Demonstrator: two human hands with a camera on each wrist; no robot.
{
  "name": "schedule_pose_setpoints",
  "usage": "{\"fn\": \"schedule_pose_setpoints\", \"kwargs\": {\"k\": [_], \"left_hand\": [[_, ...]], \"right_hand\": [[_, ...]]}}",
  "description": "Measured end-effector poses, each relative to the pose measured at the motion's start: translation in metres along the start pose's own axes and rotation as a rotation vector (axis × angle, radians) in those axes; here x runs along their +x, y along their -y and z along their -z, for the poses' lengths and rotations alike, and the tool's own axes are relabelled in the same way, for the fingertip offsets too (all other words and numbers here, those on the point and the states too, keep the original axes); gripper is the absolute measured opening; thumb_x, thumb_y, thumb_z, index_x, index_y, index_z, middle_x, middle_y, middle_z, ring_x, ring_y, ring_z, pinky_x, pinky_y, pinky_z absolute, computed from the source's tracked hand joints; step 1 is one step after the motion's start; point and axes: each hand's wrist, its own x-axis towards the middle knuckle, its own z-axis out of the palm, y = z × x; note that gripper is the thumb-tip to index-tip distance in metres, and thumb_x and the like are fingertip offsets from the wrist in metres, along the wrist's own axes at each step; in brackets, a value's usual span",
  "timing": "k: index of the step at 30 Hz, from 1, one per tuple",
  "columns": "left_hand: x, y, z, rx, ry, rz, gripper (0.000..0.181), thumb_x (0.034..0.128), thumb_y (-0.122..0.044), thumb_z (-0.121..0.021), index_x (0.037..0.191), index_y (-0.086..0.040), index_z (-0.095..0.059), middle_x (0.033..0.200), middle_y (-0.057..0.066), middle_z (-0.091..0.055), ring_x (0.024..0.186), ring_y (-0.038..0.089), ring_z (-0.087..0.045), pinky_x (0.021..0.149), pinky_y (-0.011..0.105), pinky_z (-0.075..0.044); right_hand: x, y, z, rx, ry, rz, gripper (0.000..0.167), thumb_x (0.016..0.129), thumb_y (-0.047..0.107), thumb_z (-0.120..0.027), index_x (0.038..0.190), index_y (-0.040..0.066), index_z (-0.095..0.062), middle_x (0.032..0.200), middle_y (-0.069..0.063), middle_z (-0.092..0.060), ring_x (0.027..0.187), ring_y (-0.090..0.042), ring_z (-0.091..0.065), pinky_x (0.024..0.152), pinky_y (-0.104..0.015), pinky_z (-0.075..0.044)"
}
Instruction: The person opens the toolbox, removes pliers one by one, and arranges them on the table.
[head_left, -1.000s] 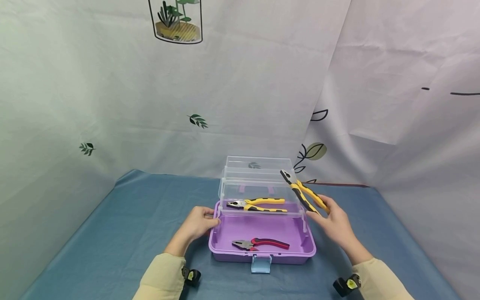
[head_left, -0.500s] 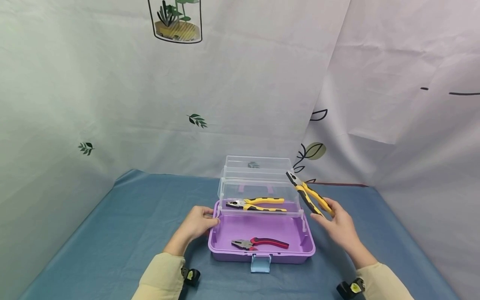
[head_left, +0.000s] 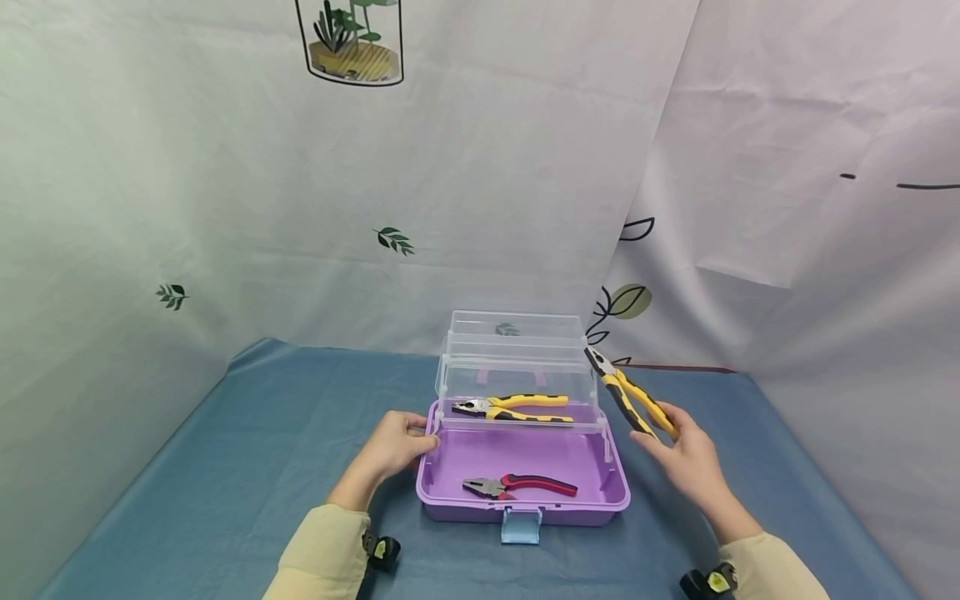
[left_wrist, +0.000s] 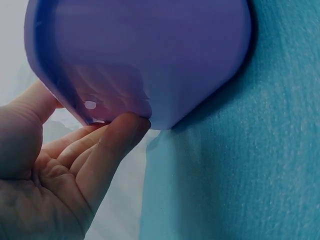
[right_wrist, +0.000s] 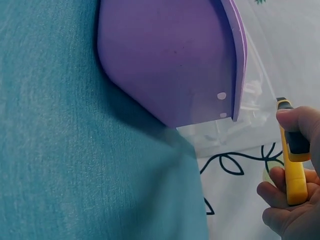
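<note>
A purple toolbox (head_left: 525, 448) stands with its lid and clear trays raised. My left hand (head_left: 393, 446) grips its left rim; in the left wrist view, the thumb is at the rim and the fingers lie against the outer wall (left_wrist: 160, 55). To the right of the box, my right hand (head_left: 690, 458) holds yellow-and-black combination pliers (head_left: 628, 400) by their handles, jaws tilted up and to the left. Similar yellow-and-black pliers (head_left: 517, 407) lie behind the front wall of the clear tray. Red-and-black pliers (head_left: 536, 484) lie on the box floor near the front.
A light blue latch (head_left: 521, 527) hangs at the box front. The clear lid (head_left: 517, 321) leans back near the pale printed cloth (head_left: 480, 167). Blue cloth (head_left: 300, 433) covers the table around the box.
My right hand has moved right and slightly down, carrying the yellow-and-black pliers away from the box's clear trays. The left hand stays at the rim, and the other pliers have not moved.
</note>
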Motion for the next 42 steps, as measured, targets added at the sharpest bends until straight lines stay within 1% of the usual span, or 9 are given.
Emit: {"fn": "schedule_pose_setpoints", "kwargs": {"k": [3,11,16,22,25,33,38,42], "left_hand": [[0.000,0.000,0.000,-0.003,0.002,0.001,0.042,0.0771,-0.001,-0.067,0.113,0.017,-0.057,0.090,0.026,-0.070,0.069,0.026,-0.070,0.055,0.035,-0.058],[0.000,-0.001,0.000,0.010,0.002,0.004,0.041,0.0777,-0.002,-0.067,0.113,0.016,-0.058,0.089,0.025,-0.071,0.067,0.025,-0.069,0.054,0.035,-0.058],[-0.001,-0.001,0.001,0.010,0.004,0.007,0.041,0.0779,-0.002,-0.067,0.113,0.016,-0.058,0.089,0.024,-0.071,0.066,0.025,-0.069,0.054,0.035,-0.057],[-0.002,-0.002,0.000,0.013,0.005,0.004,0.041,0.0779,-0.002,-0.067,0.113,0.016,-0.058,0.089,0.025,-0.071,0.064,0.024,-0.069,0.053,0.036,-0.057],[-0.002,-0.003,0.000,0.012,0.002,0.003,0.041,0.0773,-0.002,-0.067,0.113,0.016,-0.058,0.089,0.024,-0.071,0.065,0.023,-0.069,0.053,0.035,-0.057],[-0.002,-0.004,0.001,0.023,0.001,0.012,0.040,0.0782,-0.003,-0.068,0.113,0.016,-0.058,0.089,0.024,-0.071,0.067,0.023,-0.069,0.054,0.035,-0.057],[-0.003,-0.004,0.001,0.016,0.004,0.015,0.041,0.0786,-0.002,-0.068,0.113,0.016,-0.057,0.091,0.025,-0.071,0.070,0.025,-0.070,0.055,0.036,-0.058],[-0.002,-0.003,0.001,0.010,0.003,0.009,0.041,0.0783,-0.002,-0.067,0.113,0.017,-0.057,0.090,0.025,-0.071,0.068,0.025,-0.069,0.053,0.035,-0.057]], "right_hand": [[-0.001,-0.002,0.001,0.008,-0.004,-0.008,0.080,0.084,0.043,-0.068,0.140,-0.002,-0.035,0.133,-0.028,-0.050,0.123,-0.042,-0.045,0.101,-0.061,-0.038],[-0.004,-0.008,0.001,0.008,-0.032,-0.005,0.073,0.085,0.034,-0.069,0.138,-0.003,-0.037,0.130,-0.029,-0.052,0.121,-0.043,-0.046,0.099,-0.060,-0.039],[-0.005,-0.012,0.001,0.003,-0.026,-0.039,0.073,0.085,0.033,-0.069,0.139,-0.005,-0.035,0.132,-0.029,-0.050,0.122,-0.042,-0.045,0.100,-0.060,-0.038],[-0.007,-0.016,0.002,-0.004,-0.006,-0.099,0.078,0.085,0.036,-0.069,0.141,-0.006,-0.033,0.135,-0.030,-0.048,0.125,-0.042,-0.042,0.103,-0.059,-0.036],[-0.008,-0.018,0.002,-0.013,-0.003,-0.116,0.080,0.085,0.039,-0.068,0.141,-0.006,-0.032,0.135,-0.030,-0.048,0.126,-0.043,-0.042,0.103,-0.058,-0.036],[-0.008,-0.025,0.002,-0.035,-0.001,-0.128,0.078,0.086,0.035,-0.067,0.140,-0.008,-0.032,0.133,-0.031,-0.049,0.124,-0.043,-0.044,0.099,-0.057,-0.039],[-0.007,-0.031,0.002,-0.047,0.001,-0.129,0.078,0.086,0.037,-0.067,0.139,-0.010,-0.032,0.132,-0.032,-0.049,0.122,-0.044,-0.045,0.097,-0.057,-0.041],[-0.007,-0.034,0.003,-0.061,0.007,-0.132,0.079,0.086,0.038,-0.066,0.138,-0.011,-0.033,0.132,-0.032,-0.050,0.121,-0.044,-0.046,0.095,-0.056,-0.042]]}}
